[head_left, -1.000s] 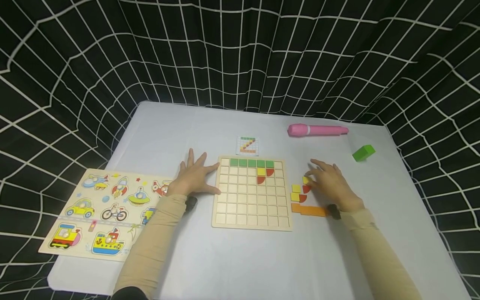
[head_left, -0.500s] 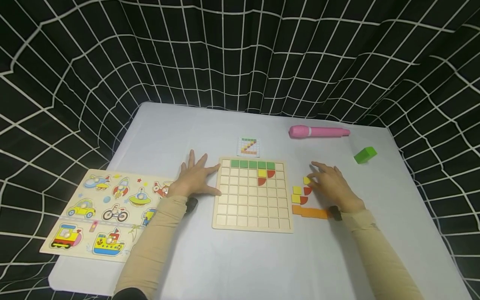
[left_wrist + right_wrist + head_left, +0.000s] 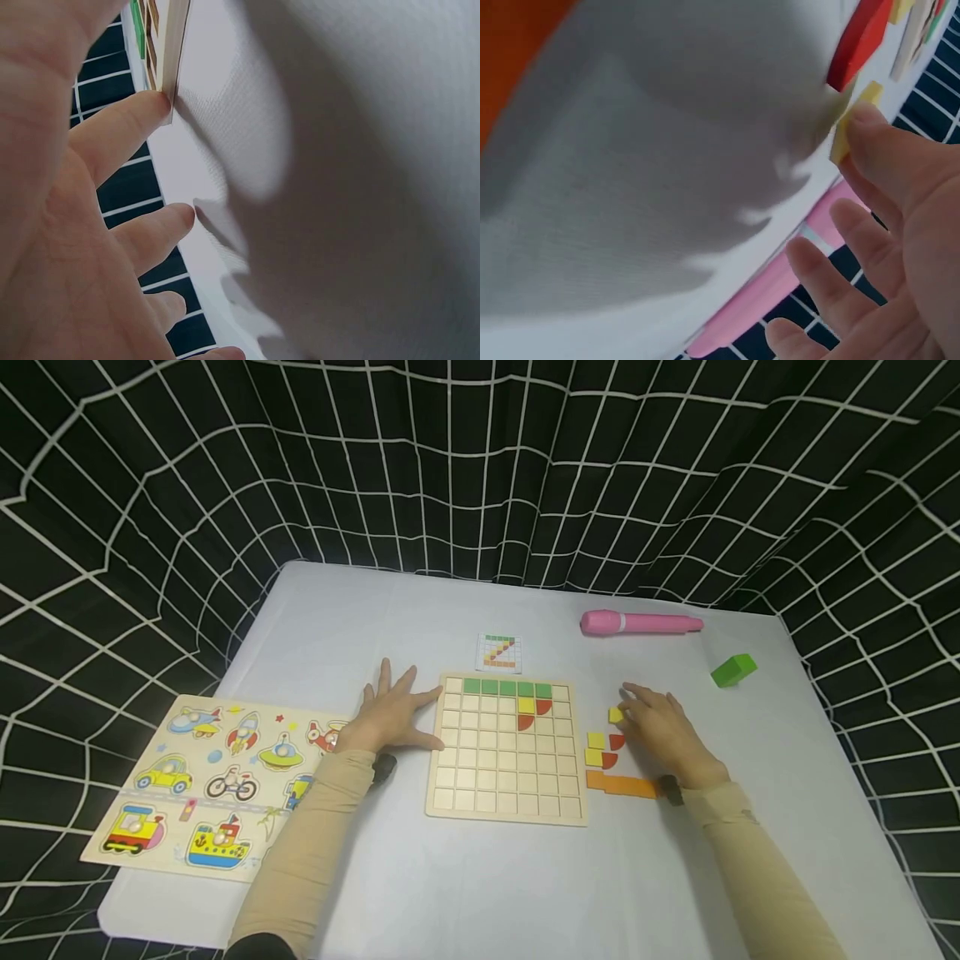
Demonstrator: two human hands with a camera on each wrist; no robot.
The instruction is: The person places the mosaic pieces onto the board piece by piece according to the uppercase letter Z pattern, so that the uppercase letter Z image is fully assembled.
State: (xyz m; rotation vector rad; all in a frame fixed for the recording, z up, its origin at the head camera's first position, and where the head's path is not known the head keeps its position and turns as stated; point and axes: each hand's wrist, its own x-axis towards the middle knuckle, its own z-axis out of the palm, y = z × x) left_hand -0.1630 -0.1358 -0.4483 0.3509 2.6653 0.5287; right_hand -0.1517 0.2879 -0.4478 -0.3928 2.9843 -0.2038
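My left hand [image 3: 388,718] is spread, thumb and index fingertip touching the left edge of the wooden grid board [image 3: 480,777]. On the board sit a row of green square tiles [image 3: 507,688], a yellow square tile [image 3: 527,705] and two red quarter-circle tiles [image 3: 526,722]. Right of the board, my right hand [image 3: 662,732] pinches a yellow square tile [image 3: 847,127] between thumb and index finger, its other fingers loosely extended. Beside that hand lie two more yellow squares [image 3: 595,741], two red quarter circles [image 3: 617,741] and a strip of orange tiles [image 3: 630,786].
A pattern card [image 3: 498,653] lies behind the board. A wooden vehicle puzzle [image 3: 187,777] is at the left, partly under my left forearm. At the back right are a pink pen-like object [image 3: 641,623] and a green block [image 3: 733,670]. Black grid-patterned cloth [image 3: 420,468] surrounds the table.
My right hand has taken hold of the far yellow tile, which has shifted slightly away from the red quarter circle near it. The left hand stays at the board's edge.
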